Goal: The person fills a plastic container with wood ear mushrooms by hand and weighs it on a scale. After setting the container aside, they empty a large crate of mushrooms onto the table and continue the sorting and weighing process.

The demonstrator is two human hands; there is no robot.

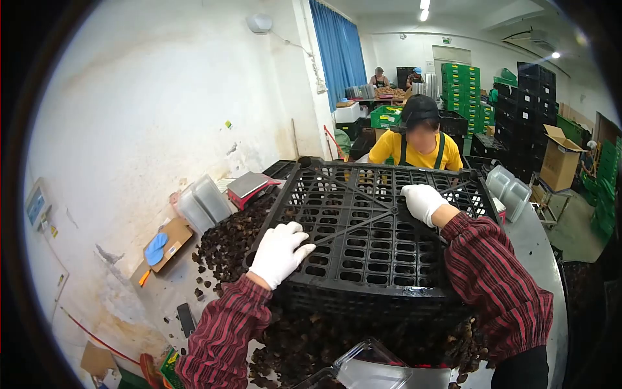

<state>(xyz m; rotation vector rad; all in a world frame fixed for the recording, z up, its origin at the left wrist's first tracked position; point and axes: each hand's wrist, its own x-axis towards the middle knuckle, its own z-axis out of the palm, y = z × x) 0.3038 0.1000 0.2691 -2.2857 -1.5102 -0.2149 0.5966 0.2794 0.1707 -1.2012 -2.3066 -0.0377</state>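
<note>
A black plastic crate (pixel 353 230) is upside down in front of me, its slotted base facing up. My left hand (pixel 278 254), in a white glove, lies over the crate's near left edge with its fingers bent onto the base. Farther back on the right, my right hand (pixel 424 203), also white-gloved, has its fingers curled against the slotted base. Dark brown mushroom-like pieces (pixel 304 347) lie in a heap below the crate's near wall, and more are spread along its left side. What is under the crate is mostly hidden.
Clear plastic boxes (pixel 369 371) sit at the near edge, with stacked ones (pixel 204 202) at left. A red scale (pixel 251 188), a cardboard box (pixel 170 243) and a dark phone-like object (pixel 186 319) are on the metal table (pixel 538 266). A person in yellow (pixel 421 146) faces me across the crate.
</note>
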